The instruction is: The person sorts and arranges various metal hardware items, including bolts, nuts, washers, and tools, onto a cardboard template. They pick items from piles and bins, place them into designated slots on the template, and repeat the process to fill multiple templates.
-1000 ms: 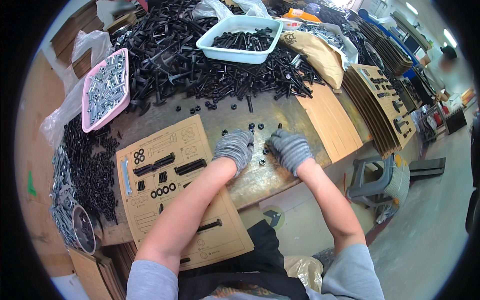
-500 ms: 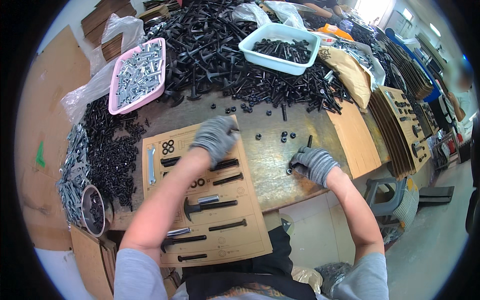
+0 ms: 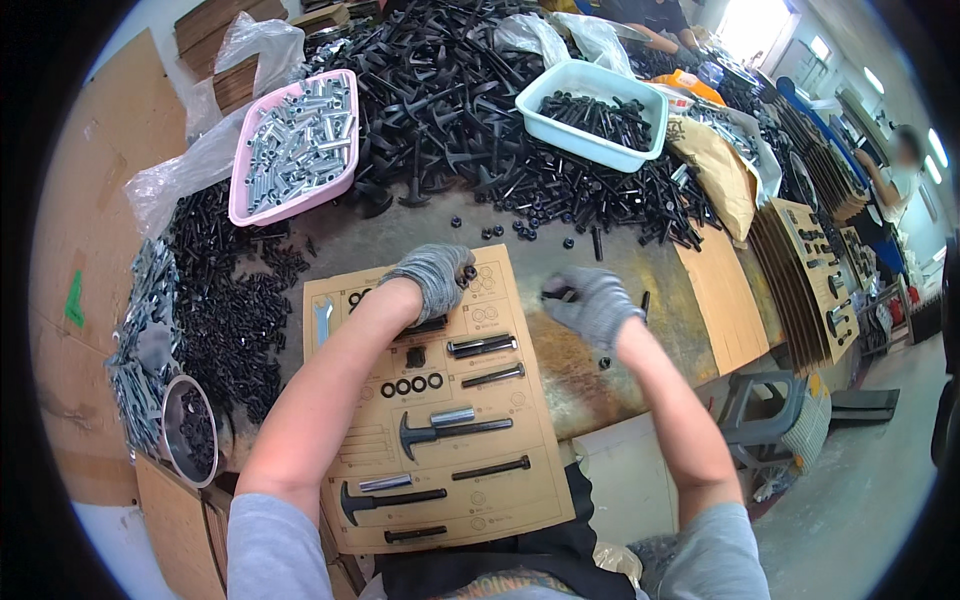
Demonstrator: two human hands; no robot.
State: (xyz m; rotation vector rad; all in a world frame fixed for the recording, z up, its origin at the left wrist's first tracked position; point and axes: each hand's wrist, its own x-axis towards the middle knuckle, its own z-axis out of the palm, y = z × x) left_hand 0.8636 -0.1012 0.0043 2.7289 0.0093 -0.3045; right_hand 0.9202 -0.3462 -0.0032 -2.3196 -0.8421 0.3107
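Note:
A brown cardboard panel (image 3: 530,430) carries rows of black hardware. Over its upper part my left hand (image 3: 432,280), in a grey knitted glove, is closed with a black nut (image 3: 468,272) at the fingertips. Right of the panel, just above the table, is my right hand (image 3: 598,308), also gloved; its fingers are closed on small dark pieces that look like nuts. On the panel lie a silver wrench (image 3: 323,320), black washers (image 3: 412,386), bolts (image 3: 482,346), silver sleeves (image 3: 384,482) and T-shaped black pieces (image 3: 455,431). My left forearm hides part of it.
Behind are a pink tray (image 3: 237,190) of silver sleeves, a pale blue tray (image 3: 590,153) of black bolts and a heap of black parts (image 3: 430,110). A metal bowl (image 3: 170,440) stands at left. Filled panels (image 3: 800,290) lean at right. A loose nut (image 3: 605,362) lies near the table edge.
The view has shifted slightly left. My right hand has moved left toward the panel, and loose nuts seen between there are now out of sight. A nut now shows in my left fingers.

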